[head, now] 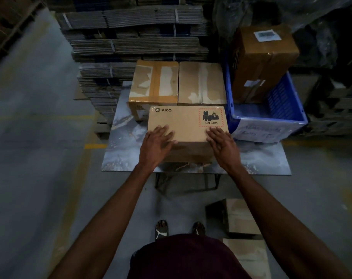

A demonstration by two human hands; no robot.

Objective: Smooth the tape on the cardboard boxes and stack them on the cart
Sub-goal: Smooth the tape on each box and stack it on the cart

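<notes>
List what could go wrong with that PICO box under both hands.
The PICO box carries a UN 3481 battery label, so hard pressing or a drop may be hazardous. The left hand and right hand lie flat near its front edge and could tip it. The blue crate crowds its right side.

PICO box [186, 125] on cart [122, 156], front; two boxes [154, 81] behind, crate [286, 115] right, prob. on cart.

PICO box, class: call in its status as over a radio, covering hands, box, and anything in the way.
Left hand and right hand flat on PICO box, near edge. Box on marbled table, against two taped boxes. Blue crate close right.
</notes>
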